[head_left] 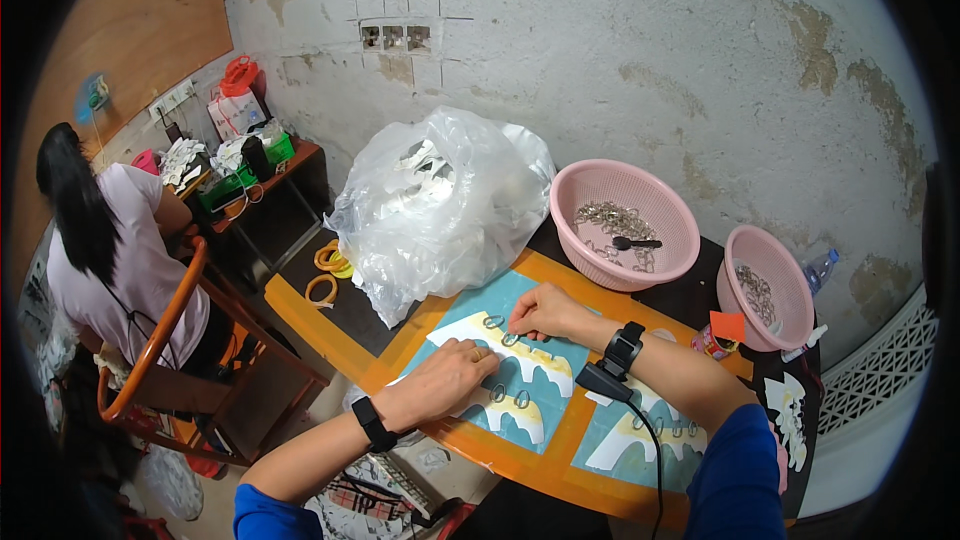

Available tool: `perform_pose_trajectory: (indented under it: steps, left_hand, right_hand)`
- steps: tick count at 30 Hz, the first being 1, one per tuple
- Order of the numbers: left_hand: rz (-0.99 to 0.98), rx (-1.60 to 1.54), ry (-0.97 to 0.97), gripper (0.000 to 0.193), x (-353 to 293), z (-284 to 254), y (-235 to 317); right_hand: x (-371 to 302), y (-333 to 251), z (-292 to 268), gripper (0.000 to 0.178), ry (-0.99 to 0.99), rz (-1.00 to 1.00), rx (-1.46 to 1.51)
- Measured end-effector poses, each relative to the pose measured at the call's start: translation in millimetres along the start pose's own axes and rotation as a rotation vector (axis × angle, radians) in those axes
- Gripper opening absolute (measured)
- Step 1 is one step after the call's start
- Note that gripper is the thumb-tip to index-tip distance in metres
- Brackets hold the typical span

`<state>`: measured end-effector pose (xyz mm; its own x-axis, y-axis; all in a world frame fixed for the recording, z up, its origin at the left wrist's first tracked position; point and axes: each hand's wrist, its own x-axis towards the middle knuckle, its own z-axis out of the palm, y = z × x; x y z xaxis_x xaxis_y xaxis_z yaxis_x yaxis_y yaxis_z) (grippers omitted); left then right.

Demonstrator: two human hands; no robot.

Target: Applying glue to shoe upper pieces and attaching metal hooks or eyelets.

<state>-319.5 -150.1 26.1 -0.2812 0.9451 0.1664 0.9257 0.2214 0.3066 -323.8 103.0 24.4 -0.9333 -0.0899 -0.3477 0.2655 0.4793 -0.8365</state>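
Observation:
On a blue-green sheet lies a white scalloped piece with yellowish patches along its edge. My left hand rests on its near-left part, fingers laid out over it. Over the piece's upper side, my right hand has thumb and fingers pinched together at a small metal ring. Another metal ring sits just left of those fingertips. Closer to me is a second white scalloped piece bearing metal rings. More such pieces with rings lie on the right-hand sheet, partly behind my right forearm.
Behind the sheets stand a bulging clear plastic bag and a pink basket of metal rings. A smaller pink basket is at right, near an orange-topped can. Tape rolls lie left. A seated person works far left.

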Motion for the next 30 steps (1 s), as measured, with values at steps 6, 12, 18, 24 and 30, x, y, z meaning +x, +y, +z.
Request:
perform_pose_trajectory:
  steps: [6, 12, 18, 24, 30]
  left_hand:
    - [0.026, 0.076, 0.017, 0.044, 2, 6, -5]
    - [0.052, 0.14, -0.037, 0.062, 9, 6, -4]
    - [0.045, 0.181, -0.066, 0.067, 10, 8, -4]
    - [0.034, 0.202, -0.083, 0.069, 13, 1, 2]
    - [0.035, 0.243, -0.077, 0.063, 13, 2, 3]
  right_hand:
    - [-4, -1, 5, 0.011, 0.084, -0.055, -0.116]
    - [-8, 3, 6, 0.013, 0.139, -0.177, -0.254]
    - [-6, 5, 6, 0.014, 0.137, -0.179, -0.241]
    - [-5, 8, 8, 0.012, 0.179, -0.227, -0.22]
    - [-4, 12, 10, 0.012, 0.193, -0.257, -0.247]
